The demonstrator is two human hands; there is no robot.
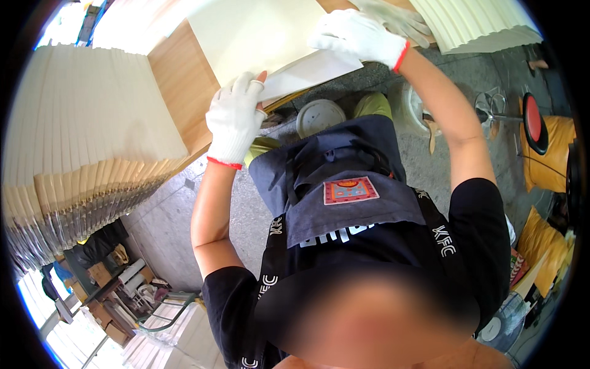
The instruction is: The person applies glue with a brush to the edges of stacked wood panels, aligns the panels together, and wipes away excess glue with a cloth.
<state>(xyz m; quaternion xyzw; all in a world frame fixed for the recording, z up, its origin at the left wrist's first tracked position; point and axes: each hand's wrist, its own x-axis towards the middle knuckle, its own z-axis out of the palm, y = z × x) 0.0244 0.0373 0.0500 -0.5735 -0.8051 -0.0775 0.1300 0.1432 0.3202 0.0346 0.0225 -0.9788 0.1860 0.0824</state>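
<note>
A large cream-white sheet [252, 37] lies on the wooden table, and a whiter flap [310, 75] runs along its near edge. My left hand [235, 117], in a white knit glove with a red cuff, grips the flap's left end; bare fingertips poke out of the glove. Also gloved, my right hand [362, 38] rests flat over the sheet near the flap's right end, fingers pointing left. What lies under its fingertips is hidden. Just beyond it lies a loose pale glove [396, 19].
Tall stacks of cream folded sheets stand at the left [92, 104] and far right [473, 24] of the wooden table [184, 74]. Below the table edge are a white lidded bucket [319, 117] and a pale tub [410, 107]. A red-black stool [534, 123] and a fan [504, 320] stand rightward.
</note>
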